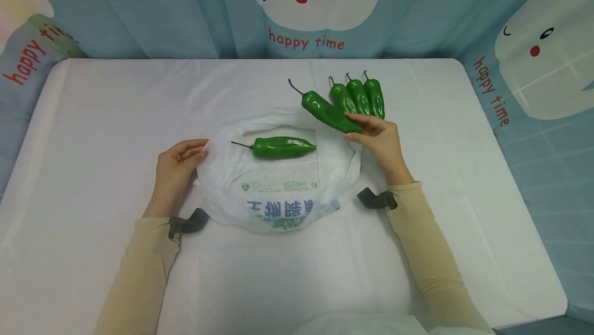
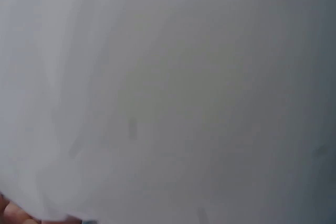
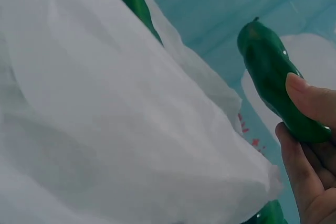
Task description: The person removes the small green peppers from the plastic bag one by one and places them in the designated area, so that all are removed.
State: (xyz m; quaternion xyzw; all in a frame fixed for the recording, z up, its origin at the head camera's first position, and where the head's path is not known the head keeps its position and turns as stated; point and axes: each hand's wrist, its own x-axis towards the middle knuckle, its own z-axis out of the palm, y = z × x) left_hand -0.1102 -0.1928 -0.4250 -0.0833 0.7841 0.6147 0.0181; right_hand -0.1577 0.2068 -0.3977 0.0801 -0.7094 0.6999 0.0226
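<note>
My right hand (image 1: pixel 378 141) pinches a long green pepper (image 1: pixel 327 112) near its tip, over the far right rim of a white plastic bag (image 1: pixel 218 190). The held pepper (image 3: pixel 268 72) shows up close in the right wrist view, between thumb and fingers. Another green pepper (image 1: pixel 283 148) lies sideways in the bag's opening, its stem to the left. At the bag's left edge, the left hand (image 1: pixel 175 167) pinches the plastic between thumb and fingers. Bag plastic (image 2: pixel 184 93) fills nearly the whole left wrist view, with only a bit of the fingers at the lower left corner.
Three more green peppers (image 1: pixel 357 95) lie side by side behind the bag, toward the back right of the white-covered table (image 1: pixel 93 144). A blue curtain (image 1: pixel 185 10) with printed cartoon shapes hangs along the back and sides. Dark wrist mounts (image 1: pixel 187 222) jut from both sleeves.
</note>
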